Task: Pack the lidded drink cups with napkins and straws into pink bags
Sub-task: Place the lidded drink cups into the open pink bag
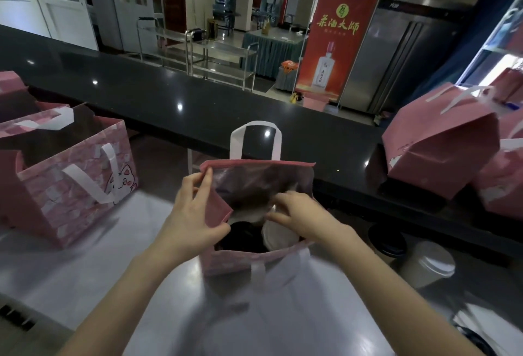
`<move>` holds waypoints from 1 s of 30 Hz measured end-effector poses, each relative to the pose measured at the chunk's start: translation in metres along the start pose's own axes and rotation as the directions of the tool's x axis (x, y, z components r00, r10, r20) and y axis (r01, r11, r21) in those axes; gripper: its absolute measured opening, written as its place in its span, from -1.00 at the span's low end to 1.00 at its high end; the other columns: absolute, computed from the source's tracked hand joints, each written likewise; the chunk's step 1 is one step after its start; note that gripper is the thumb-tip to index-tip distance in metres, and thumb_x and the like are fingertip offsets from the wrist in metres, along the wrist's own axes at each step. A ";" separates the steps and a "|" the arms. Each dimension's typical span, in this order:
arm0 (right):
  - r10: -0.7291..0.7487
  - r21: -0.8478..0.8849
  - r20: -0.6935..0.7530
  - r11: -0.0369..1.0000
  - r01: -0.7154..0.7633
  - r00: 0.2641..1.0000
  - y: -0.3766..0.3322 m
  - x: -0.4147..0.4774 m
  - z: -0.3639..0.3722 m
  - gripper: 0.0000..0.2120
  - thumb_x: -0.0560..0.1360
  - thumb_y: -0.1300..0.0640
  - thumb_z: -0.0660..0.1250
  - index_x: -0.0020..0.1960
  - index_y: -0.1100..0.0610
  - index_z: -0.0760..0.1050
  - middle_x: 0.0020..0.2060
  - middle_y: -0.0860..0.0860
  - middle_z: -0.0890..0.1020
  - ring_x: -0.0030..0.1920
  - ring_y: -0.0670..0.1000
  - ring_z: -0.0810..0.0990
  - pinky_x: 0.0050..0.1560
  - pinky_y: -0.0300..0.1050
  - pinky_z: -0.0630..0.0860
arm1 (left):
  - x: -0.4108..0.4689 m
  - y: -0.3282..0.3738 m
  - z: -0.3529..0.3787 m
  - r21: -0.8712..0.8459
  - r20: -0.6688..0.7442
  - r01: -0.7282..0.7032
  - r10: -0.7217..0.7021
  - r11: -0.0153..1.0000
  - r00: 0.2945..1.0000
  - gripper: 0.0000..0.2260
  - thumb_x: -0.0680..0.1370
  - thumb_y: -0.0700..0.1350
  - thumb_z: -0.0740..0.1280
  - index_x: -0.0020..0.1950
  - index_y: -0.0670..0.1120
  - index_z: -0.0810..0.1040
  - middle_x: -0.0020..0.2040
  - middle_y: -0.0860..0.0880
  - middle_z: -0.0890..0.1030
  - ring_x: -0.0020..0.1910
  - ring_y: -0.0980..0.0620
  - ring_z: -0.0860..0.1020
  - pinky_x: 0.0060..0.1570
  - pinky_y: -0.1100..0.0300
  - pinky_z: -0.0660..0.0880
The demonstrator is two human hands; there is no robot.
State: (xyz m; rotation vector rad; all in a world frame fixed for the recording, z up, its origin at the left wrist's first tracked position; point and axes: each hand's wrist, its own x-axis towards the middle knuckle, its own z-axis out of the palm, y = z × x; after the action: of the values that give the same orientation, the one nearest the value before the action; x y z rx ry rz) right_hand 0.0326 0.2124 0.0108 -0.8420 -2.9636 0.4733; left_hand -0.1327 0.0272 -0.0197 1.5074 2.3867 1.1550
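Observation:
An open pink bag [256, 261] with white handles stands on the steel counter right in front of me. My left hand [195, 215] pinches the bag's left rim and holds it open. My right hand [301, 218] reaches into the mouth of the bag, with its fingers on something pale and blurred that I cannot identify. Inside the bag I see a white cup lid [278, 238] on the right and a dark lid [244, 238] on the left. Another lidded cup [427, 263] stands on the counter to the right of the bag.
An open pink cat-print bag [73, 186] stands at the left. Folded pink bags [441, 143] lie on the raised black ledge [198, 106] at the right. White paper items [489, 324] lie at the bottom right. A dark round lid [387, 239] sits under the ledge.

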 end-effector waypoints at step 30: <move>-0.157 -0.106 -0.420 0.987 0.124 0.894 0.072 -0.145 0.000 -0.59 0.48 0.05 0.41 0.31 0.00 0.49 0.35 0.02 0.44 0.38 0.01 0.36 0.49 -0.01 0.06 | -0.030 0.104 0.036 -0.049 -0.510 0.056 -0.073 0.997 0.857 -0.73 0.36 -0.20 0.54 -0.05 -0.08 0.52 0.14 -0.12 0.51 0.21 -0.11 0.41 0.14 0.02 0.37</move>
State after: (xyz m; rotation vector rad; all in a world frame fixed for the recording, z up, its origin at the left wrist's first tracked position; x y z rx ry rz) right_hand 0.1929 0.1956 -0.0016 -0.6295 -2.6190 0.1416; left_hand -0.0250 0.0465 0.0122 1.2066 2.6861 1.7540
